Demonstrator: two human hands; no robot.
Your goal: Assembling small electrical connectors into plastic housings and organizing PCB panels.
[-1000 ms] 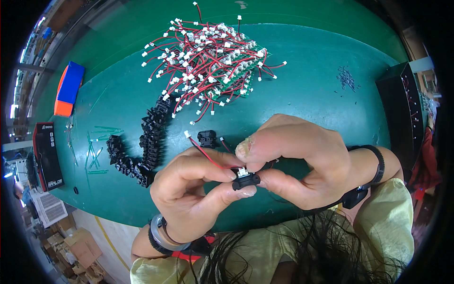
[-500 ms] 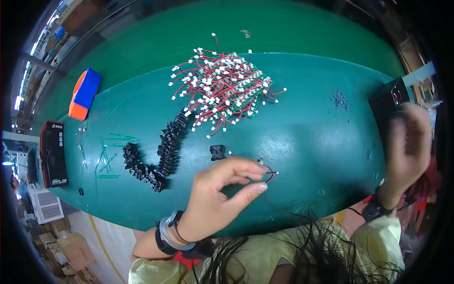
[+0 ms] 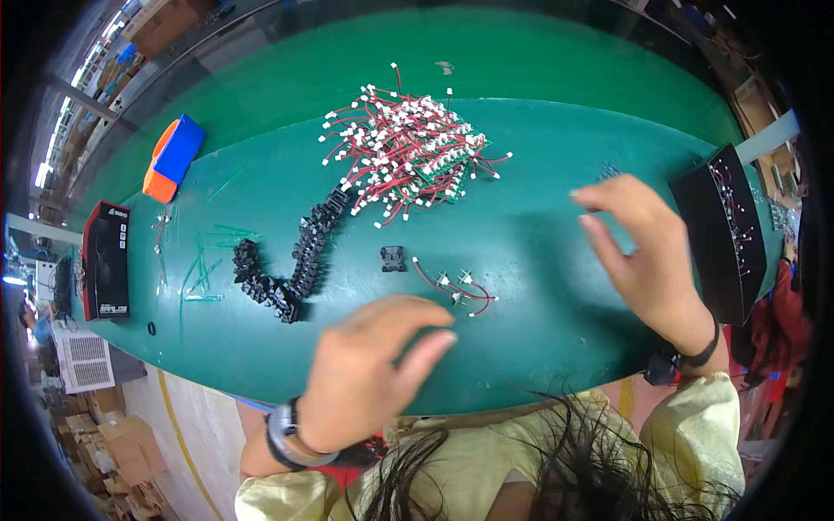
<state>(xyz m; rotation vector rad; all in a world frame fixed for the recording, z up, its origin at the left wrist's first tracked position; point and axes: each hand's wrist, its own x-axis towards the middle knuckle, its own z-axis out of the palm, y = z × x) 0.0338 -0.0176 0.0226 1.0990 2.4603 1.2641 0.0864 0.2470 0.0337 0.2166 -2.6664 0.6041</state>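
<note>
My left hand (image 3: 373, 365) hovers over the near edge of the table, thumb and fingers apart, holding nothing that I can see. Just beyond its fingertips lie a few small circuit boards (image 3: 456, 285) with red and black wires and white plugs. Beside them sits a single small black plastic part (image 3: 393, 259). To the right, my right hand (image 3: 638, 252) is in the air above the table, its thumb and forefinger spread and nothing visible between them. A scatter of small dark screw-like pieces (image 3: 610, 170) lies beyond that hand, partly hidden by it.
A large heap of wired circuit boards (image 3: 417, 148) stands at the far middle. From it a curved row of black plastic parts (image 3: 308, 252) runs nearer. Green strips (image 3: 200, 269), a blue and orange holder (image 3: 178, 152) and a black box (image 3: 106, 260) are left; another black box (image 3: 717, 234) holding wired pieces is right.
My right hand has come left from beside the right-hand black box to over the table. My left hand has drawn back toward me, leaving the small wired boards in full view.
</note>
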